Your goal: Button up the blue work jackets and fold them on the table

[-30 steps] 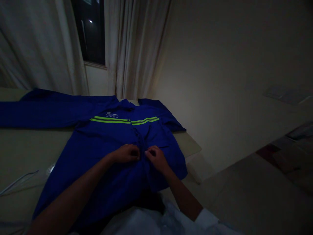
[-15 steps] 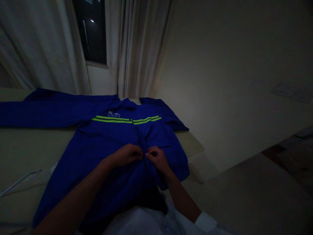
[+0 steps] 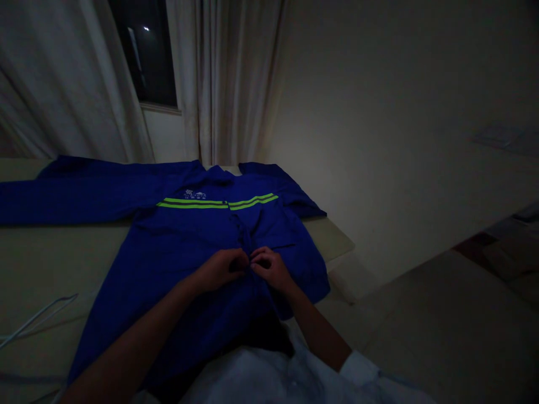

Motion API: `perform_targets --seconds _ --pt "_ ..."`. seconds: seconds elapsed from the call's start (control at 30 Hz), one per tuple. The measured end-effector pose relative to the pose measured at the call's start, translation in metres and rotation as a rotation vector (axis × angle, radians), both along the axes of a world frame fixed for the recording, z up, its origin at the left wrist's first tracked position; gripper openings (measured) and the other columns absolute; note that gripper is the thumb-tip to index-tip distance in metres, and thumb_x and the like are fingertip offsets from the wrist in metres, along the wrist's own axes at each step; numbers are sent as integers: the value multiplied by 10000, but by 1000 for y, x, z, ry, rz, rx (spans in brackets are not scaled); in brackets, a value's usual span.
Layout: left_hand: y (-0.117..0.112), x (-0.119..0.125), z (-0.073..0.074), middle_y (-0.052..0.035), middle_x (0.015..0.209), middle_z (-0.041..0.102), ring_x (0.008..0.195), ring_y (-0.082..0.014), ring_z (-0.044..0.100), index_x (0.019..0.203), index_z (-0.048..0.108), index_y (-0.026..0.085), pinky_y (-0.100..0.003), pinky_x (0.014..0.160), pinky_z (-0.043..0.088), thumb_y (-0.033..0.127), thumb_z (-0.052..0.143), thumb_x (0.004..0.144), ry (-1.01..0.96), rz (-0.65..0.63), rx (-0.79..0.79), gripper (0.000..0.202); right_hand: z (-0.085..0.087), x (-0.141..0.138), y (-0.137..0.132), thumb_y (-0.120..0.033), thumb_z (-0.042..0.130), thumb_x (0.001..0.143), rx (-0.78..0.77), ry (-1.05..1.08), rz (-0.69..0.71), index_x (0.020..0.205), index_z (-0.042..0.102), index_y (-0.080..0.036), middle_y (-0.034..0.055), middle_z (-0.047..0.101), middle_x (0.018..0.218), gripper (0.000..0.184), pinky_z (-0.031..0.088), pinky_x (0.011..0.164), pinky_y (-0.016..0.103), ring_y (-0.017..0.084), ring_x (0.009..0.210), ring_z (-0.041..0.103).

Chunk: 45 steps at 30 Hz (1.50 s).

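A royal-blue work jacket (image 3: 168, 247) lies front up on a pale table (image 3: 50, 264), with its sleeves spread and two yellow-green reflective stripes across the chest. My left hand (image 3: 221, 269) and my right hand (image 3: 272, 268) meet at the jacket's centre front, both pinching the cloth of the front opening. Their fingers hide whatever fastening lies there. A small white logo shows above the stripes. My forearms reach in over the lower half of the jacket.
A white wire hanger (image 3: 37, 320) lies on the table to the left of the jacket. The table's corner ends just right of the jacket, above a floor. Long pale curtains (image 3: 227, 78) and a dark window (image 3: 145, 53) stand behind it, with a wall (image 3: 379, 140) to the right.
My hands have drawn closer together at the jacket's front opening, and their fingertips now nearly meet. The view has shifted slightly with my head.
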<state>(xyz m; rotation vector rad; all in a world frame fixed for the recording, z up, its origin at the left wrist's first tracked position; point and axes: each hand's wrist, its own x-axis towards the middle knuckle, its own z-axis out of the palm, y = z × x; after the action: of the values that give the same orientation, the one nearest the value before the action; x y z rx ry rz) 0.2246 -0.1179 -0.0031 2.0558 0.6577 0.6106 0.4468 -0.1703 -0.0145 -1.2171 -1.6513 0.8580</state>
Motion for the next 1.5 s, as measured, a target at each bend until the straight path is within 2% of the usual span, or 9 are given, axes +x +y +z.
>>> perform_targets --seconds 0.3,0.43,0.63,0.83,0.93,1.1,1.27,1.4,1.5 --pt "-2 -1 -10 -29 1123 752 1049 -217 683 1276 654 284 -349 932 469 110 657 907 218 41 372 408 0 -3 0 -213 737 809 20 -26 -23 729 750 -195 53 718 937 82 517 811 297 175 865 690" --pt "-5 1 -1 -56 1136 774 1083 -241 694 1270 684 253 -400 984 434 94 651 912 280 26 396 393 -1 -3 1 -183 731 788 20 -40 -3 717 723 -197 34 708 905 73 510 778 283 165 829 677" --pt "-7 4 3 -44 1109 776 1019 -236 699 1375 641 260 -380 934 439 88 670 868 291 65 291 536 -2 -3 2 -154 721 761 21 -77 3 698 707 -198 25 701 886 78 501 780 268 158 824 670" --pt "-8 5 5 -45 1040 777 1000 -257 694 1173 738 241 -401 935 425 148 671 886 332 93 316 309 -4 -3 3 -151 734 766 13 -98 23 714 729 -192 34 713 887 67 496 757 266 165 832 673" --pt "-8 4 5 -31 1045 765 979 -232 691 1201 702 253 -360 893 444 134 668 863 273 101 273 360 -4 -3 2 -159 733 788 9 -99 0 731 735 -193 29 711 894 66 496 767 266 159 834 672" --pt "-9 0 5 -27 968 740 903 -242 687 1196 604 246 -330 756 436 299 728 858 324 178 219 364 -3 -2 2 -194 731 810 29 -73 -9 727 721 -199 26 711 883 84 494 799 279 163 840 672" --pt "-10 -1 8 31 838 691 745 -200 670 1168 489 250 -285 636 383 290 746 814 279 197 91 439 -1 -2 1 -211 723 825 33 -72 -17 726 717 -202 28 716 881 100 491 795 283 164 835 673" --pt "-9 -1 11 22 772 675 691 -182 632 985 589 237 -277 604 351 429 730 859 283 208 106 270 1 -1 0 -223 719 832 30 -46 -24 713 711 -201 31 717 870 122 501 810 291 166 832 674" --pt "-8 0 9 -5 802 699 729 -188 633 874 672 232 -284 614 347 394 702 881 357 161 151 165 2 -1 0 -230 716 837 22 -30 -19 720 708 -198 36 718 888 122 503 833 298 170 854 680"
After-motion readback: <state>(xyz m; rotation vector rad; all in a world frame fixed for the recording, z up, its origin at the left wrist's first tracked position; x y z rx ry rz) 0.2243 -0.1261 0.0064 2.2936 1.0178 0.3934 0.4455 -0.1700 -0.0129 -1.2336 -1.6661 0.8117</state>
